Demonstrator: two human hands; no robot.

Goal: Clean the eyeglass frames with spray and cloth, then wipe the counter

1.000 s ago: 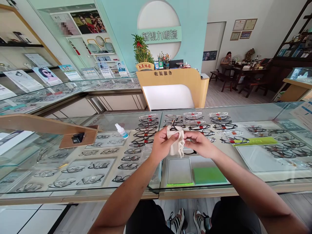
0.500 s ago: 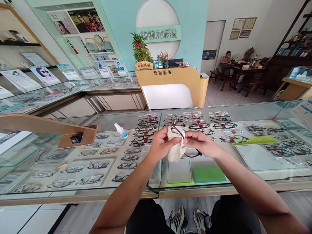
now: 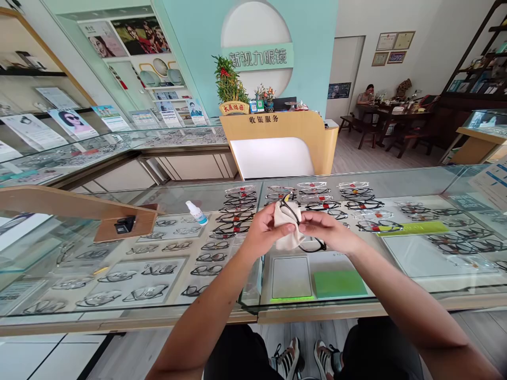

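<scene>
A pale cream cloth [image 3: 288, 240] is wrapped round one lens of a pair of dark-framed eyeglasses [image 3: 316, 245] above the glass counter. My left hand [image 3: 266, 228] is closed on the cloth, its thumb pressing against the near side. My right hand [image 3: 322, 228] pinches the frame near its middle, beside the cloth. One dark temple tip sticks up over the cloth, and the other lens hangs below my right fingers. Part of the frame is hidden by the cloth and fingers. A white spray bottle [image 3: 196, 212] with a blue label stands on the counter to the left.
Rows of eyeglasses [image 3: 235, 216] fill the glass display counter [image 3: 253, 309]. A green box [image 3: 339, 283] lies near the front. At the left, a wooden stand [image 3: 130, 224] holds a small black box. A cash desk [image 3: 277, 126] stands behind; a person [image 3: 366, 97] sits far right.
The cloth has bunched up, its lower end higher than before. Both hands stay close together at nearly the same place, still holding the cloth and eyeglasses.
</scene>
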